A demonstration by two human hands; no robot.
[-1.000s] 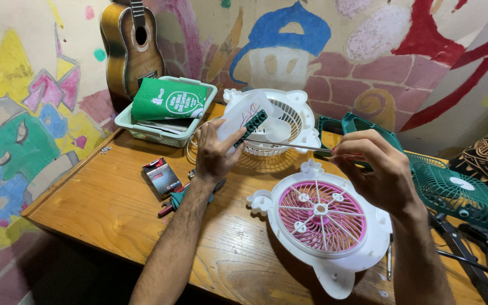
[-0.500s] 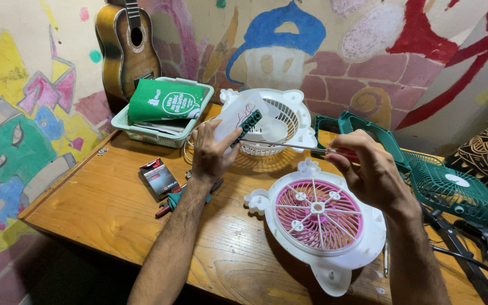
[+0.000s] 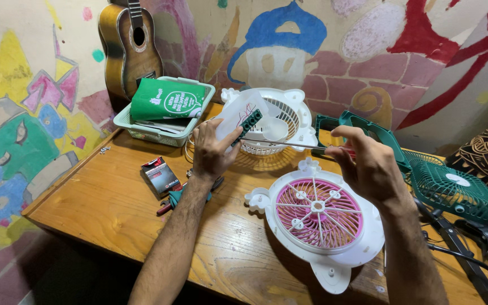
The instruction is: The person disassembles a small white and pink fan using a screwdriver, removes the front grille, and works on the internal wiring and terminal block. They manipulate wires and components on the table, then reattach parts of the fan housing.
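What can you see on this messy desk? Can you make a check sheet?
Surface: wooden table, worn.
Job's things: left hand holds a small green part against a white panel; right hand holds a thin screwdriver to it.
Clutter: pink-and-white fan grille, white fan shell, green fan, basket, small box, pliers.
Cables: black cable, right edge.
Surroundings: painted wall, guitar.
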